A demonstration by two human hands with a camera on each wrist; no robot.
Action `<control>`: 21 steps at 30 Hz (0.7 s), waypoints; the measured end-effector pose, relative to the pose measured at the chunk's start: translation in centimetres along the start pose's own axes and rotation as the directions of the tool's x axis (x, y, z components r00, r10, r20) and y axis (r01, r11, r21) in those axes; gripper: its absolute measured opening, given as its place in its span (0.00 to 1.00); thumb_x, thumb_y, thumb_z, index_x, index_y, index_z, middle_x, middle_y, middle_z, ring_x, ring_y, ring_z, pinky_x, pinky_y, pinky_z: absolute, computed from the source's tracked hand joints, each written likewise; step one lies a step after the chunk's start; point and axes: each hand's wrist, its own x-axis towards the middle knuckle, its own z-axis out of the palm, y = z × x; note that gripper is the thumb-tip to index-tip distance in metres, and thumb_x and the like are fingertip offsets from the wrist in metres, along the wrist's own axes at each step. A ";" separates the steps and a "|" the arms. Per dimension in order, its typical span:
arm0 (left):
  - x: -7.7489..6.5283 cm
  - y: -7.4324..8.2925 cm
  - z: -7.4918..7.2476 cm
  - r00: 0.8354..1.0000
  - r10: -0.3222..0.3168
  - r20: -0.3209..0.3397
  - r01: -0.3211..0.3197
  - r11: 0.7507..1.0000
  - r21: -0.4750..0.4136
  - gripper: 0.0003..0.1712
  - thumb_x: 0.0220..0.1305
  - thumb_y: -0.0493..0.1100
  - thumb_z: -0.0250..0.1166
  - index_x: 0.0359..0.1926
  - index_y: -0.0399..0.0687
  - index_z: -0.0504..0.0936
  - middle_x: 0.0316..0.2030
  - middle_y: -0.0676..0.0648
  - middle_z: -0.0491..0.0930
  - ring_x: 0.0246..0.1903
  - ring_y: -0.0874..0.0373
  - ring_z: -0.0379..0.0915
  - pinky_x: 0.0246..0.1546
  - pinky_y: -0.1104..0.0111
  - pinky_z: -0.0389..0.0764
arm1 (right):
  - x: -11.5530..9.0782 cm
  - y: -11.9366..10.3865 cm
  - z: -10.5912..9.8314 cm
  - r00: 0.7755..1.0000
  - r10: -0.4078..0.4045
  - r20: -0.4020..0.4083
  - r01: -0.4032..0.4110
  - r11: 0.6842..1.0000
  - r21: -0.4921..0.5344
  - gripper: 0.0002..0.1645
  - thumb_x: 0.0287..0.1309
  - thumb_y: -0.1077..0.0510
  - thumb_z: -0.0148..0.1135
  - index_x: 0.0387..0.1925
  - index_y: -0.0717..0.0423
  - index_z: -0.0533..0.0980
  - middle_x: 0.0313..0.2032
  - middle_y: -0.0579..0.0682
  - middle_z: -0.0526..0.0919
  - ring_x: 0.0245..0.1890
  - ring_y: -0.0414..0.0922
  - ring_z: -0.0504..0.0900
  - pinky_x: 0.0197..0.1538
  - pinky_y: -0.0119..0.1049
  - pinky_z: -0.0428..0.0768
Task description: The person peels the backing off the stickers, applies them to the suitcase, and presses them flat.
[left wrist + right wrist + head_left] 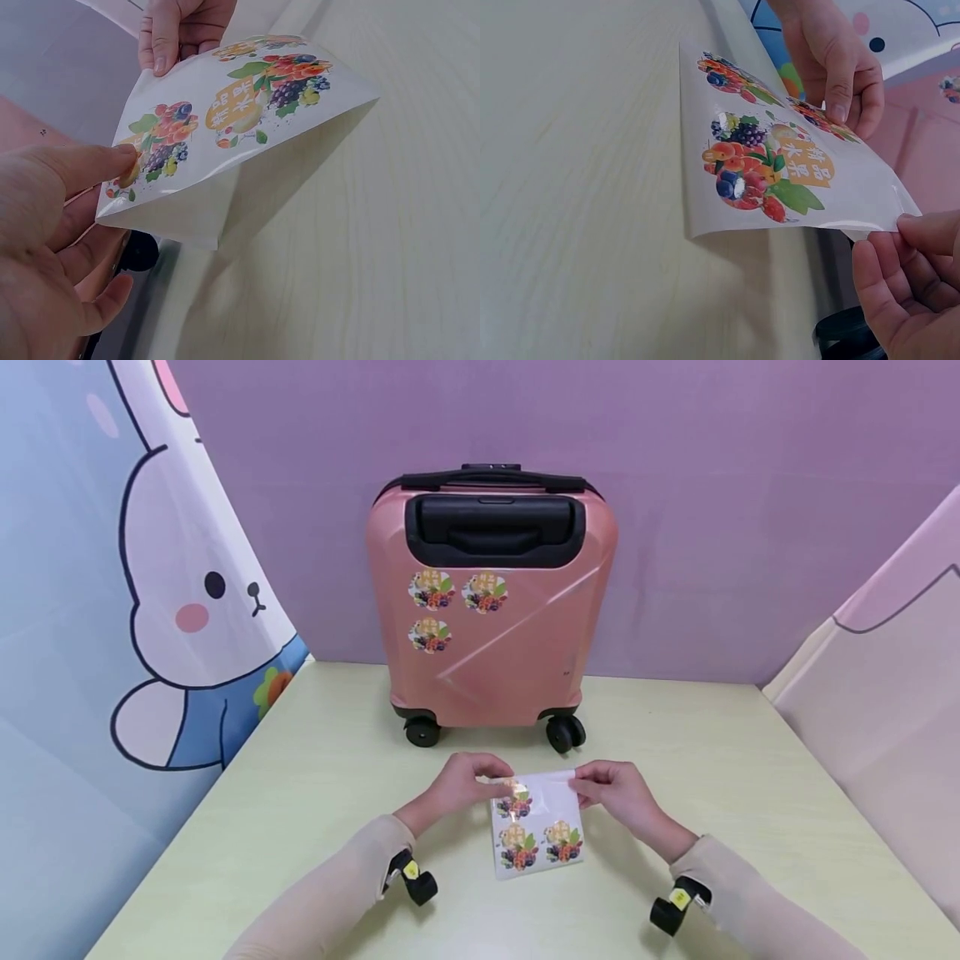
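Note:
A white sticker sheet (551,806) with fruit-print stickers is held up above the table by both hands. My left hand (467,783) pinches its upper left corner, the thumb lying over a fruit sticker (171,135). With thumb and fingers, my right hand (617,792) pinches the upper right corner, where the sheet is bare of print. Three stickers show on the sheet: one at upper left and two along the lower part. In the left wrist view the sheet's back layer hangs folded below the front. Beyond the hands stands a pink suitcase (517,652) bearing three round fruit stickers (430,636).
The suitcase stands upright on black wheels (561,734) on the pale wooden table (337,735), near a purple backdrop (712,527). A cartoon rabbit cloth (172,568) hangs at the left, and a pale cloth (885,710) borders the right side.

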 end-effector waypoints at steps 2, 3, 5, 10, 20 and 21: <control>0.0 -0.2 -0.1 1.000 0.008 -0.005 -0.008 1.000 -0.003 0.10 0.60 0.40 0.73 0.42 0.43 0.87 0.36 0.52 0.87 0.39 0.60 0.81 0.48 0.60 0.80 | 0.0 -0.1 -0.1 1.000 0.007 0.006 -0.007 1.000 -0.014 0.12 0.63 0.69 0.61 0.43 0.78 0.78 0.32 0.59 0.86 0.26 0.45 0.84 0.35 0.39 0.85; 0.0 -0.2 -0.1 1.000 0.010 -0.007 -0.010 1.000 -0.008 0.09 0.60 0.40 0.73 0.42 0.43 0.88 0.36 0.52 0.87 0.38 0.61 0.81 0.46 0.63 0.80 | 0.1 -0.2 -0.1 1.000 0.012 0.006 -0.012 1.000 -0.020 0.12 0.63 0.69 0.62 0.43 0.78 0.78 0.32 0.59 0.86 0.26 0.46 0.84 0.35 0.39 0.85; -0.1 -0.1 -0.2 1.000 0.006 -0.010 -0.006 1.000 -0.018 0.08 0.60 0.40 0.72 0.41 0.43 0.88 0.35 0.52 0.87 0.36 0.62 0.80 0.42 0.67 0.80 | 0.1 -0.3 -0.2 1.000 0.024 0.006 -0.024 0.999 -0.031 0.12 0.63 0.68 0.62 0.43 0.78 0.79 0.31 0.58 0.86 0.26 0.46 0.84 0.36 0.39 0.85; -0.1 0.0 -0.5 1.000 0.022 -0.005 -0.023 0.999 -0.040 0.07 0.60 0.38 0.72 0.40 0.40 0.88 0.34 0.49 0.87 0.31 0.64 0.79 0.35 0.72 0.79 | 0.2 -0.6 -0.3 1.000 0.028 -0.013 -0.028 0.998 -0.062 0.12 0.62 0.67 0.63 0.42 0.76 0.79 0.31 0.55 0.86 0.26 0.45 0.83 0.36 0.41 0.85; 0.0 0.0 -1.0 0.999 0.052 0.011 -0.051 0.995 -0.083 0.05 0.60 0.36 0.71 0.38 0.40 0.88 0.33 0.48 0.87 0.33 0.63 0.81 0.37 0.71 0.81 | 0.7 -0.4 -0.4 1.000 -0.004 -0.026 0.002 0.996 -0.086 0.10 0.60 0.65 0.66 0.38 0.73 0.82 0.42 0.57 0.85 0.34 0.42 0.83 0.42 0.38 0.83; 0.0 0.0 -1.0 0.999 0.050 0.014 -0.049 0.995 -0.089 0.05 0.60 0.36 0.71 0.38 0.40 0.88 0.33 0.48 0.87 0.33 0.63 0.82 0.37 0.71 0.81 | 0.7 -0.4 -0.4 1.000 0.007 -0.022 -0.009 0.997 -0.076 0.11 0.60 0.65 0.66 0.39 0.73 0.82 0.40 0.57 0.86 0.34 0.43 0.84 0.43 0.39 0.83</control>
